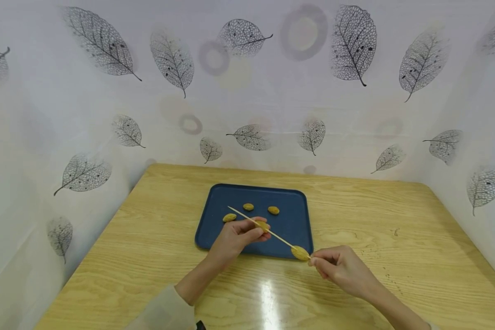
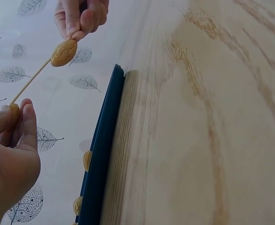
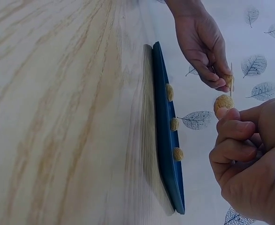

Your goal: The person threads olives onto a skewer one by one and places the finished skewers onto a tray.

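Note:
A thin wooden skewer [image 1: 280, 239] slants above the blue tray, its pointed end to the upper left. One wrinkled yellow-brown oval fruit [image 1: 300, 253] is threaded on it near the lower end. Right behind that fruit, my right hand [image 1: 342, 268] pinches the skewer's end between thumb and fingers. My left hand [image 1: 239, 236] holds a second such fruit [image 1: 263, 226] between thumb and fingertips over the tray. The skewer crosses this second fruit in the head view and runs close along its side in the right wrist view.
Below the hands lies the shallow blue tray [image 1: 293, 224] on a wood-grain table [image 1: 354, 206]. Three more fruits rest in it: one at left [image 1: 229, 217], one in the middle [image 1: 248, 206] and one at right [image 1: 273, 210]. A leaf-patterned sheet [image 1: 268, 105] surrounds the table's back and sides.

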`<action>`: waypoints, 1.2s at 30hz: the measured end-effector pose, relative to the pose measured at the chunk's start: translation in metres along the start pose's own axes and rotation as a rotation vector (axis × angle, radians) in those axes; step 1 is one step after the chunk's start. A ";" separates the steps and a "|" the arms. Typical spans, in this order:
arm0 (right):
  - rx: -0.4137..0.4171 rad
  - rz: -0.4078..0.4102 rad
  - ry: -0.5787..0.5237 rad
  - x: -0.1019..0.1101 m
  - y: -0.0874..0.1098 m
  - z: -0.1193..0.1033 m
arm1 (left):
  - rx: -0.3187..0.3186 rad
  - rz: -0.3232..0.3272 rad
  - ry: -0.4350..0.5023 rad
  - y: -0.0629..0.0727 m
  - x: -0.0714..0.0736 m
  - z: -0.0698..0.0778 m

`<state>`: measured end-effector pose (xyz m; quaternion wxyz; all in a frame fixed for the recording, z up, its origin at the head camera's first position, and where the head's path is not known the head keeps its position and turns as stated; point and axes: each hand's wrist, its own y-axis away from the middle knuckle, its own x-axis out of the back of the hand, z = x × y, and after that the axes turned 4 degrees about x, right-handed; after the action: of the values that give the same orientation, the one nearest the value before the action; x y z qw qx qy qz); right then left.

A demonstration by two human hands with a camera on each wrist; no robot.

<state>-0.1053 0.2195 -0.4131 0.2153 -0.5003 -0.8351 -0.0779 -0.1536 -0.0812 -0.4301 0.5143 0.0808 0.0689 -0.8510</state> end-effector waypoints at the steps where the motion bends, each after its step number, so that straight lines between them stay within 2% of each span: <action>1: -0.003 0.000 0.004 0.000 0.000 0.000 | 0.000 0.000 -0.002 0.000 0.000 0.000; 17: -0.014 -0.015 0.019 -0.002 -0.004 -0.002 | 0.000 -0.009 0.014 0.001 0.001 -0.002; 36: 0.018 0.001 0.007 -0.007 -0.009 -0.002 | -0.002 0.003 0.020 0.003 0.000 -0.001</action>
<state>-0.1095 0.2087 -0.4132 0.2226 -0.4987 -0.8346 -0.0721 -0.1514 -0.0826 -0.4314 0.5150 0.0892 0.0746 -0.8493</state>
